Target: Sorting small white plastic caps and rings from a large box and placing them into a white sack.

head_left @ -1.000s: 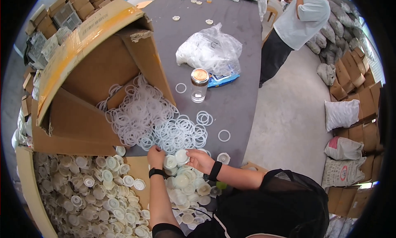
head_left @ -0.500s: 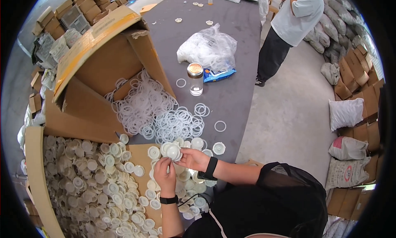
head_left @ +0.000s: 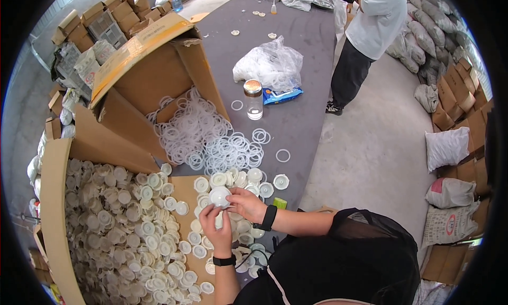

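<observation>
A round white plastic cap (head_left: 219,196) is held up between my two hands, its smooth domed side showing. My right hand (head_left: 246,204) pinches its right edge with thumb and fingers. From below, my left hand (head_left: 216,228) grips the cap's lower edge, fingers bent and close together. Beneath and around both hands lie loose white caps (head_left: 201,185), several of them on the cardboard flap (head_left: 182,191). Just beyond the hands spreads a pile of translucent sealing rings (head_left: 233,152). My fingers partly hide what is under the cap.
At left, a carton (head_left: 52,199) holds a deep heap of caps (head_left: 116,225). A tipped carton (head_left: 145,72) spills rings onto the grey table (head_left: 296,125). Farther off stand a glass bottle (head_left: 254,106), a wipes pack (head_left: 281,96) and a plastic bag (head_left: 270,67). A person (head_left: 370,35) stands across the right edge.
The view has shifted slightly. The held cap, earlier among overlapping caps between my hands, now shows as a single dome. My left hand has moved lower under it. A green item now shows beside my right wrist.
</observation>
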Demonstrator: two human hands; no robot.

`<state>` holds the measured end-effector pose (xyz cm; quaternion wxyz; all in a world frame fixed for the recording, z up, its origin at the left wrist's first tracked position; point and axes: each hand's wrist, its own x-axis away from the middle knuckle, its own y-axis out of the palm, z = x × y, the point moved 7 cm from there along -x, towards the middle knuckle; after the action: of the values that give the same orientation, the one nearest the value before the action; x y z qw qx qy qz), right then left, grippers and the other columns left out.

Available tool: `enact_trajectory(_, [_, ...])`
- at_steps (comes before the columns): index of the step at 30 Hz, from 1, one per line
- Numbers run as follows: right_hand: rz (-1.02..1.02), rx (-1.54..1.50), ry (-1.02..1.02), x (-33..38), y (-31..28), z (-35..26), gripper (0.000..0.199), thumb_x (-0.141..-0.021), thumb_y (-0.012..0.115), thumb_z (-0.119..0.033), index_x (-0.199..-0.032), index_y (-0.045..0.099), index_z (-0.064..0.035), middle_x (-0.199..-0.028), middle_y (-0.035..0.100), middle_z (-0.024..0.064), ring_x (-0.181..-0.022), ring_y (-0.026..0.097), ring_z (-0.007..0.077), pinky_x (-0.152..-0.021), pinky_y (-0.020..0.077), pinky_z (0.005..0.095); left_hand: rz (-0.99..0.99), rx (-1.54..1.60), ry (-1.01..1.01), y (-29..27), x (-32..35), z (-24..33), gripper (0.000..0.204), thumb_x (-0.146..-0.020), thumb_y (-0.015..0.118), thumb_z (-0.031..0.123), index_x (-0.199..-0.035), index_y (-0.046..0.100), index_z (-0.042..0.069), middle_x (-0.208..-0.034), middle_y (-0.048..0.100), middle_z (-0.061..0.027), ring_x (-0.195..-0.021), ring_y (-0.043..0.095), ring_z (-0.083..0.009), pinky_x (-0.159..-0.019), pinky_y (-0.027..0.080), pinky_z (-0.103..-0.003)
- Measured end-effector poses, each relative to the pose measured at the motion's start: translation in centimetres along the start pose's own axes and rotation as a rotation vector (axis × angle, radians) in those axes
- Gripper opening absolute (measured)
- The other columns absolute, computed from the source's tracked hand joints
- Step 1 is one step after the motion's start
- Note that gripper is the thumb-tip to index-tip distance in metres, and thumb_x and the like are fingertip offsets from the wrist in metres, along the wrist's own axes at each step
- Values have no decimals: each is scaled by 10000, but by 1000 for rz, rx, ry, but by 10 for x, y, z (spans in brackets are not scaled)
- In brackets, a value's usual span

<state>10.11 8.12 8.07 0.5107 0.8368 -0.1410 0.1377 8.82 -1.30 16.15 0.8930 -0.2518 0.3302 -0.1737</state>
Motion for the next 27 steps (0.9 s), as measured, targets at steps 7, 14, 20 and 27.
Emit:
enact_trajectory(7, [-50,110,-47,12,17,12,318,-791,502,-64,-1083,432,38,-1018,514,108,-928,523,171,-806,446,292,327,871,-779,-1,50,-67,172,-766,534,-1,-916,452,22,-900,498,-70,-763,514,-125,-638,444,-241])
enact_trajectory(14, [-55,246,15,20,19,29,261,-806,506,-119,-1029,480,14,-954,537,76,-865,536,142,-755,452,267,463,1117,-731,-14,52,-62,146,-786,524,39,-927,488,28,-933,536,-81,-843,533,-163,-738,448,-283])
enact_trajectory(20, [-132,153,-10,22,31,26,217,-821,501,-174,-956,510,-5,-890,546,57,-801,540,126,-706,447,261,367,1390,-829,-11,51,-55,144,-778,534,83,-913,503,45,-920,545,-76,-878,531,-187,-783,432,-318])
enact_trajectory(27, [-201,203,40,23,30,26,165,-820,512,-190,-915,532,-57,-862,555,-1,-790,535,80,-703,434,226,317,1568,-894,-2,43,-43,137,-736,536,88,-864,493,62,-847,537,-60,-825,530,-172,-759,422,-295])
